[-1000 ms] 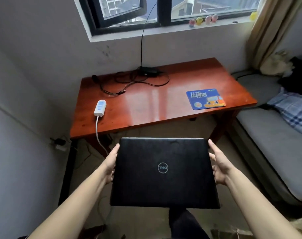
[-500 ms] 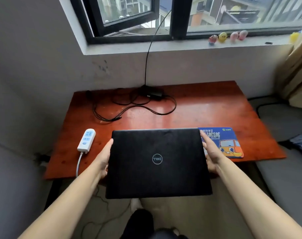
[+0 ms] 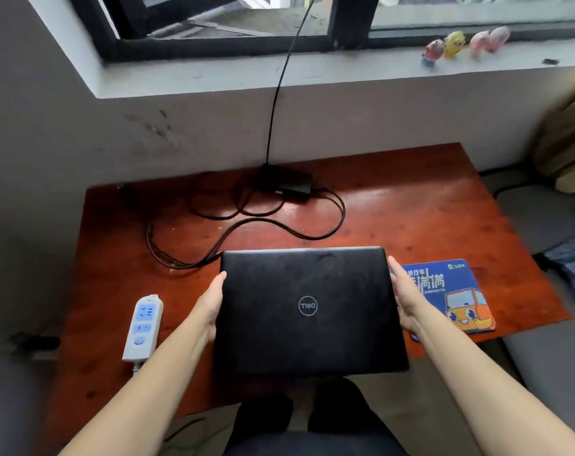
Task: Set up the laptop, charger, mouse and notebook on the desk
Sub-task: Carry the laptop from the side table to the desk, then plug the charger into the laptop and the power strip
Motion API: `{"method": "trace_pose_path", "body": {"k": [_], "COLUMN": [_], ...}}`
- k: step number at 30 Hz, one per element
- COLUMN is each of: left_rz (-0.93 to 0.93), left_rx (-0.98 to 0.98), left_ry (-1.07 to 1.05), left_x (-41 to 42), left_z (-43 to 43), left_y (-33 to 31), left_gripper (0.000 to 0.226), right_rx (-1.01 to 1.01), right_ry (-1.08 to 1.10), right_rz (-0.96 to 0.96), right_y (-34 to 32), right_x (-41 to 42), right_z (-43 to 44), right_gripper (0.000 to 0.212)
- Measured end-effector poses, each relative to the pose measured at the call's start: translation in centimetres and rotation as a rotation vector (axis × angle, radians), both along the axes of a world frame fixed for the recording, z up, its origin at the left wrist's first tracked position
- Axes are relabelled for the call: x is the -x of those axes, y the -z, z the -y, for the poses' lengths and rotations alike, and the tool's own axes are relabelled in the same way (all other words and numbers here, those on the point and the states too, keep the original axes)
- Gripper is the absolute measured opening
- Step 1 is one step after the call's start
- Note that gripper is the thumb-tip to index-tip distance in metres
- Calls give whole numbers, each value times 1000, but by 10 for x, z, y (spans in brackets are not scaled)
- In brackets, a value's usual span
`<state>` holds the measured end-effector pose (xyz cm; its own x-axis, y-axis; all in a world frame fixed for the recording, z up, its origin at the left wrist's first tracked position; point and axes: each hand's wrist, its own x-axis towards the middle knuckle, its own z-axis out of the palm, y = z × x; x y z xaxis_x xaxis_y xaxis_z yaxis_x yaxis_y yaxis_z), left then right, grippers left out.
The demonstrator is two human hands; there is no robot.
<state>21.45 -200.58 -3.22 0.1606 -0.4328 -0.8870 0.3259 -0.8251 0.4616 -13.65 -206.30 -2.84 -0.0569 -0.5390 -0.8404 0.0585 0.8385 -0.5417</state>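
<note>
A closed black laptop [image 3: 307, 311] with a round logo on its lid is held level over the front middle of the red-brown wooden desk [image 3: 411, 218]; its near part overhangs the desk's front edge. My left hand [image 3: 210, 304] grips its left side and my right hand [image 3: 406, 297] grips its right side, with the fingers hidden beneath. A black charger brick [image 3: 287, 185] lies at the back of the desk, its cable [image 3: 279, 225] looped in front of it. No mouse or notebook is in view.
A blue mouse pad [image 3: 457, 291] lies at the front right, partly behind my right hand. A white power strip [image 3: 143, 327] sits at the front left. Small toy figures [image 3: 457, 44] line the window sill. A grey mattress [image 3: 542, 218] borders the desk's right side.
I have come closer to the desk and carried the laptop forward; it now hangs over the desk's front middle instead of in front of it. Both hands keep their hold.
</note>
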Motion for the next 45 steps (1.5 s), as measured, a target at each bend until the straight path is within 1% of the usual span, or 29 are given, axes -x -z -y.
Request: {"method": "trace_pose_path", "body": {"k": [2,5,8,10,11,14,17,20,25,27,29,31,34,38,42,44,45], "left_rz": [-1,-6,-17,6,19,9,12,55,72,92,139,251,379,495,466,527,589], "left_rx": [-26,-79,-96,-104,-107,-103,-99,-92,-93,-110,-144,-168,-150,-122,-50,7,47], "left_ry": [-3,-47,-91,-106,-115,-150,-167,-188,-178,-186,-175,-129,-15,109,128,140,154], "left_x": [1,9,18,22,24,28,30,33,37,38,42,48,53,44,39,37,35], "left_z": [11,20,22,23,24,27,30,30,27,25,25,26,24,15,13,16,19], "left_y": [5,17,27,30,31,39,39,40,52,51,52,51,49,53,46,36,30], "left_gripper": [58,62,63,61,59,57,53,47,67,77,93,100,91,73,67,63,60], "right_rx": [-25,-75,-99,-98,-93,-104,-118,-149,-166,-147,-114,-98,-89,-26,56,110,149], "right_ry": [-22,-46,-98,-117,-117,-128,-139,-138,-131,-141,-138,-140,-144,-218,-317,-371,-402], "right_rz": [-32,-89,-74,-83,-97,-95,-74,-190,-213,-199,-184,-179,-211,-278,-282,-341,-383], "right_y": [9,22,27,33,35,47,50,54,60,62,63,63,59,58,54,47,42], "right_x": [1,3,4,5,6,10,12,14,15,14,12,9,5,11,22,23,22], "right_z": [15,35,50,58,61,67,70,72,71,69,66,64,62,62,64,66,68], "right_gripper": [81,82,79,72,72,84,88,103,124,115,106,110,113,96,84,79,79]}}
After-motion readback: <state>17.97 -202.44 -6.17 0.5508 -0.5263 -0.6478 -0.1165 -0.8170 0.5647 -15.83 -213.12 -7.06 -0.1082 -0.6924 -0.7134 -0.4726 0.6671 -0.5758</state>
